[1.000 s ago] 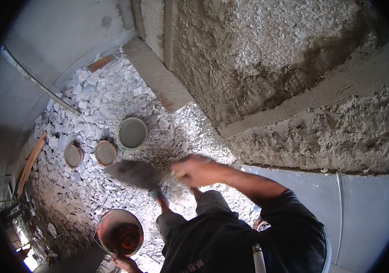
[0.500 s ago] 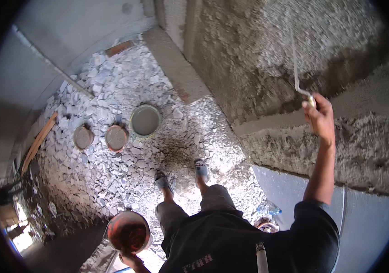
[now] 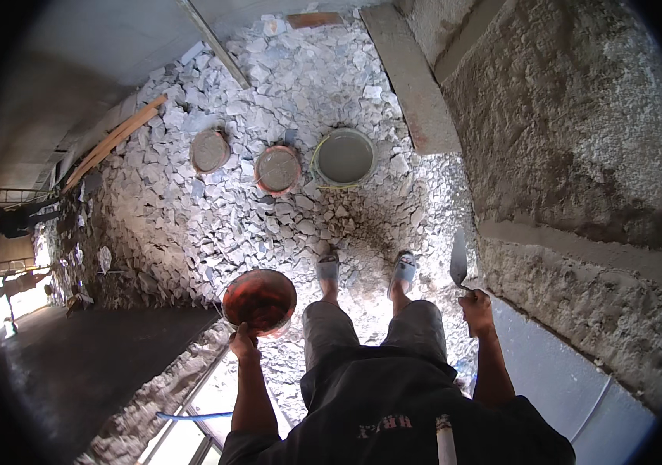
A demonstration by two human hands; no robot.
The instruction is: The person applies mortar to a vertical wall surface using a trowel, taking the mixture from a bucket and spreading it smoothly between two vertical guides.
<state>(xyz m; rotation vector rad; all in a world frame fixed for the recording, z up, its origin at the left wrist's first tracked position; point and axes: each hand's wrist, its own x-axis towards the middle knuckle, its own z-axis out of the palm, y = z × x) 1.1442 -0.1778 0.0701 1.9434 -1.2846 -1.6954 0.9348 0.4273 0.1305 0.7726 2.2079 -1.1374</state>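
Observation:
My left hand (image 3: 244, 341) grips the near rim of a bucket (image 3: 260, 298), tilted so that its reddish, mortar-smeared inside shows. It hangs over the rubble to the left of my legs. In my right hand (image 3: 477, 311) is a trowel (image 3: 459, 260), held by its handle, the blade directed away from me beside the wall's foot. To the right rises a wall (image 3: 548, 147) with rough, partly damp mortar and a smoother band across it. The trowel blade appears apart from that wall.
Ahead stand two small buckets (image 3: 210, 151) of grey mortar and a larger round tub (image 3: 346, 159) of grey liquid or mix. Broken stone (image 3: 253, 225) covers the ground. A wide board (image 3: 412, 85), wooden planks (image 3: 118, 139) and a pole (image 3: 215, 43) lie farther off.
My right hand has come down from the wall with the trowel, toward my legs. My left hand and its bucket sit farther forward in view. The whole view has swung left.

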